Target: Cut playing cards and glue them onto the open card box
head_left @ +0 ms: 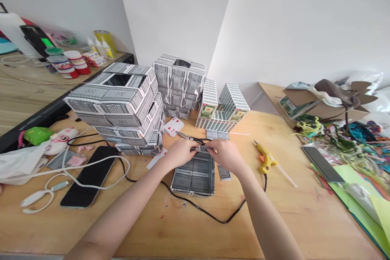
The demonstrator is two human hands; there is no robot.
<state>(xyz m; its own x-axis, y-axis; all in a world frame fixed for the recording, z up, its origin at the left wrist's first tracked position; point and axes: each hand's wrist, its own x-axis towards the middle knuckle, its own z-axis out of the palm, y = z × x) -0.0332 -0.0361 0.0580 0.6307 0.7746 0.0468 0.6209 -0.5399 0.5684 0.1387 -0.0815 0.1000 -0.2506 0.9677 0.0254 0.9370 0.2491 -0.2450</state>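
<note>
An open box made of grey patterned playing cards [195, 176] rests on the table between my forearms. At its far edge my left hand [183, 152] and my right hand [224, 153] pinch the two ends of a small card strip [202, 148]. Black-handled scissors [195, 138] lie just beyond my fingers. Beyond them is a flat row of cards [217, 134], and another card piece [224, 173] lies right of the box. Face-up cards [173, 125] are to the left of the scissors.
Tall card-built boxes [112, 101] stand at the left and back, beside stacked card packs [217, 124]. A yellow glue gun [265, 158] lies right, its black cord looping in front of the box. Left are a phone [88, 176] and white cables; craft scraps [350, 138] lie far right.
</note>
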